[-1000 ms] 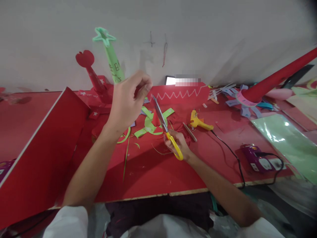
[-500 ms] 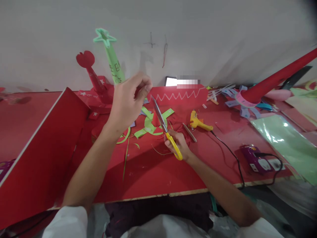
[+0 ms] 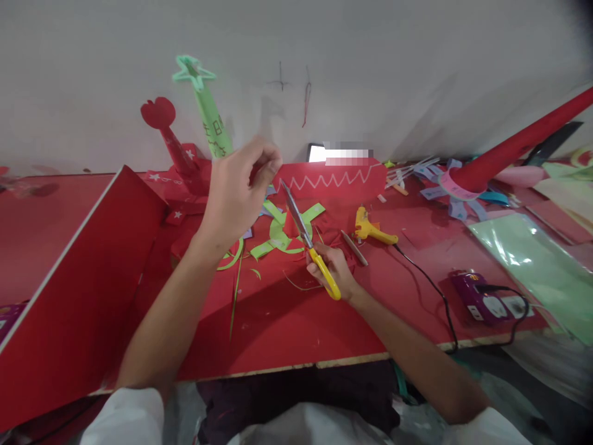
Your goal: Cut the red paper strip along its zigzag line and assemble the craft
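Observation:
My left hand (image 3: 238, 194) is raised, thumb and forefinger pinched at the left end of a red paper strip (image 3: 340, 188) with a pale zigzag line drawn along it. Yellow-handled scissors (image 3: 328, 275) are in my right hand (image 3: 337, 262), their blades slanting up to the left. The blade tips lie against the strip's left end, near the start of the zigzag, and the blades look almost closed. Below the strip is a light green paper piece with radiating tabs (image 3: 278, 238), with a small red cone at its middle, partly behind the blades.
A yellow glue gun (image 3: 375, 233) and a pencil-like stick (image 3: 354, 248) lie to the right. Its cord runs to a purple power block (image 3: 479, 296). A tall red board (image 3: 78, 296) stands at left. Behind are a green star-topped tube (image 3: 213, 120) and a red cone (image 3: 532, 142).

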Available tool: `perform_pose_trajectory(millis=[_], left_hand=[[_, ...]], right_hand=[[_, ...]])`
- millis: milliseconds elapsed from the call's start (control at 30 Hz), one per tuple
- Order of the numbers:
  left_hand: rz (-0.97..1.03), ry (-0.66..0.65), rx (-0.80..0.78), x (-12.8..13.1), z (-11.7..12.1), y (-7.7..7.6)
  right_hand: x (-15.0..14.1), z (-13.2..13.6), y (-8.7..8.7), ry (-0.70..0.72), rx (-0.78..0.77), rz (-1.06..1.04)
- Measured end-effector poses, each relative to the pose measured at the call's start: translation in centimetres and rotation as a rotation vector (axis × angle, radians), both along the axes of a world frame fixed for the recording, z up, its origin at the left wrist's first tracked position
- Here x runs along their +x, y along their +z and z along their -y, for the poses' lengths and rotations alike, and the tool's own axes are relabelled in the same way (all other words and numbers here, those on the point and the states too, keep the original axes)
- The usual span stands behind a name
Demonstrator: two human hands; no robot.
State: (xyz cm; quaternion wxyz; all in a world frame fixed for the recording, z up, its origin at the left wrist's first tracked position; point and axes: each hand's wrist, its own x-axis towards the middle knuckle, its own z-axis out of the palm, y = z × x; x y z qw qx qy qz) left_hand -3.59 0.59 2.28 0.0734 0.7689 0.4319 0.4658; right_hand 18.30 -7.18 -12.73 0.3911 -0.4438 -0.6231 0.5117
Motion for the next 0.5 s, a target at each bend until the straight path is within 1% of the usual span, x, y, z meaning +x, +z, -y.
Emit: perform_pose_trajectory(millis=[167,500], left_hand=[[0.005,-0.001,0.014,0.00,-0.04,-0.01],[0.013,-0.002,0.051,-0.04,-0.38,-0.16]], right_hand=[[0.02,0.02,0.01,-0.002,-0.011,-0.008],[0.10,-0.20,0.22,-0.009,0.020,0.016]])
